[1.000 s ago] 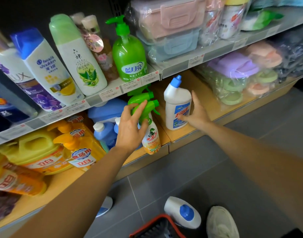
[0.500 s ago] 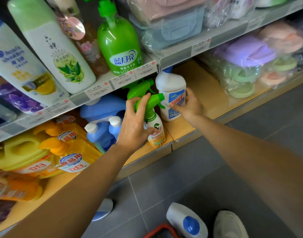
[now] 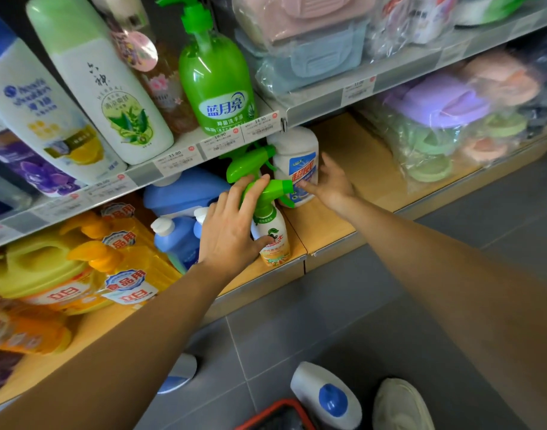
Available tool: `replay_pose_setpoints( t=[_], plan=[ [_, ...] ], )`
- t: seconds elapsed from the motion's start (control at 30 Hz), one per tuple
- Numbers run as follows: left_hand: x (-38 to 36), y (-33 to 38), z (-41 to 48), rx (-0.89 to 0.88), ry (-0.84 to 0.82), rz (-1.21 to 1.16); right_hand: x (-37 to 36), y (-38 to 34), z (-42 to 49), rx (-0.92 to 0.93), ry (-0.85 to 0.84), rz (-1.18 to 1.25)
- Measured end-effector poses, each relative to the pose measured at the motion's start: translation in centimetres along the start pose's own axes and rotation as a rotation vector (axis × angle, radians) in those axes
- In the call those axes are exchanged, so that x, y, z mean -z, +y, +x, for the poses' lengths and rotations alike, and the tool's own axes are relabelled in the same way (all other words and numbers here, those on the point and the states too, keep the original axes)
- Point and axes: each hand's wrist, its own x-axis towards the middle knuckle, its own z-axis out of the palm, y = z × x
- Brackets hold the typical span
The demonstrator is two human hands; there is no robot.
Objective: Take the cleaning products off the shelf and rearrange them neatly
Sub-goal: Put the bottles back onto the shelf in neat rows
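Note:
On the low wooden shelf [image 3: 328, 231] a small spray bottle [image 3: 273, 234] with a green trigger head stands at the front edge. My left hand [image 3: 232, 225] grips it, fingers over the trigger head and thumb on the body. A second green spray head [image 3: 250, 164] shows just behind. To the right stands a white toilet-cleaner bottle [image 3: 297, 159] with a blue and red label, its top hidden under the upper shelf. My right hand [image 3: 328, 184] is beside it with spread fingers, one fingertip at the label.
Blue detergent bottles [image 3: 176, 240] and yellow dish-soap jugs [image 3: 49, 274] fill the shelf's left. The upper shelf holds shampoo and a green pump bottle [image 3: 216, 82]. Bagged plastic goods [image 3: 452, 119] lie right. On the floor are a white bottle [image 3: 328, 395], a red basket [image 3: 275, 414] and my shoe [image 3: 402, 405].
The white bottle has been pushed back under the upper shelf, and my right hand has released it and opened. My left hand stays on the spray bottle.

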Motion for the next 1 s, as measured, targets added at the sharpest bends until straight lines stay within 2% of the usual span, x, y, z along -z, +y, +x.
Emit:
replay_pose_setpoints(
  t=[0.1,0.17,0.27,0.37,0.47,0.53,0.73,0.83,0.93,1.0],
  plan=[
    [0.8,0.4,-0.2,-0.006,-0.044,0.047,1.4,-0.4,-2.0,0.007,-0.033,-0.144],
    [1.6,0.7,-0.7,-0.020,-0.054,0.051,2.3,-0.9,-3.9,0.003,-0.148,-0.262],
    [3.2,0.8,-3.0,-0.049,-0.018,-0.039,3.5,-2.2,-7.9,-0.006,-0.405,-0.436],
    [4.9,-0.8,-7.3,-0.117,-0.006,-0.105,3.3,-4.0,-13.2,-0.049,-0.741,-0.524],
    [6.3,-3.3,-12.4,-0.110,-0.157,-0.116,2.3,-5.4,-18.3,-0.043,-1.010,-0.641],
    [7.3,-4.7,-15.3,-0.028,-0.287,-0.117,1.7,-6.0,-21.2,0.000,-1.103,-0.718],
    [7.8,-7.9,-20.9,0.243,-0.510,-0.035,1.9,-5.0,-27.1,0.132,-1.156,-0.994],
    [7.8,-9.0,-22.8,0.266,-0.605,0.049,2.3,-3.6,-28.6,0.183,-1.115,-1.069],
    [7.8,-8.9,-24.2,0.247,-0.556,0.139,2.4,-2.5,-29.3,0.193,-1.001,-1.023],
    [7.9,-9.1,-24.8,0.349,-0.491,0.104,2.4,-2.1,-29.4,0.180,-0.960,-0.980]
  ],
)
